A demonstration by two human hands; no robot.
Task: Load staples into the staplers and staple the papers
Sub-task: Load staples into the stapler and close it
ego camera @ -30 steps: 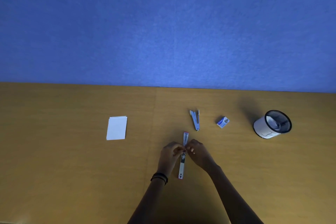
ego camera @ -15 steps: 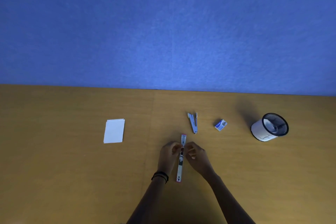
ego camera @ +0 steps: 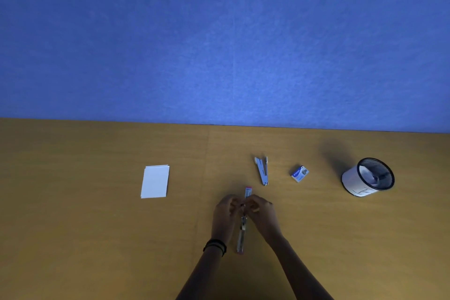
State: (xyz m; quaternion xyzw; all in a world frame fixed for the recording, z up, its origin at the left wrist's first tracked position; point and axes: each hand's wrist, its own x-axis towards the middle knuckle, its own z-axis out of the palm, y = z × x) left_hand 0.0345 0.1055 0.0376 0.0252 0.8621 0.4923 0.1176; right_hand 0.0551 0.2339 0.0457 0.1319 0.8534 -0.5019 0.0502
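A pink stapler (ego camera: 242,231) lies opened out flat and long on the wooden table, running away from me. My left hand (ego camera: 225,217) and my right hand (ego camera: 264,214) meet over its middle hinge, fingertips pinched on it; whether a staple strip is between the fingers is too small to tell. A second, blue stapler (ego camera: 262,170) lies partly open behind it. The small blue staple box (ego camera: 300,173) sits to the right of that stapler. A stack of white papers (ego camera: 155,181) lies at the left.
A white-and-black mesh cup (ego camera: 367,176) lies tipped toward me at the right. The table (ego camera: 73,226) ends at a blue wall behind. A black band circles my left wrist.
Both hands stay pinched on the pink stapler's middle, and the view has shifted slightly. The other objects have not moved.
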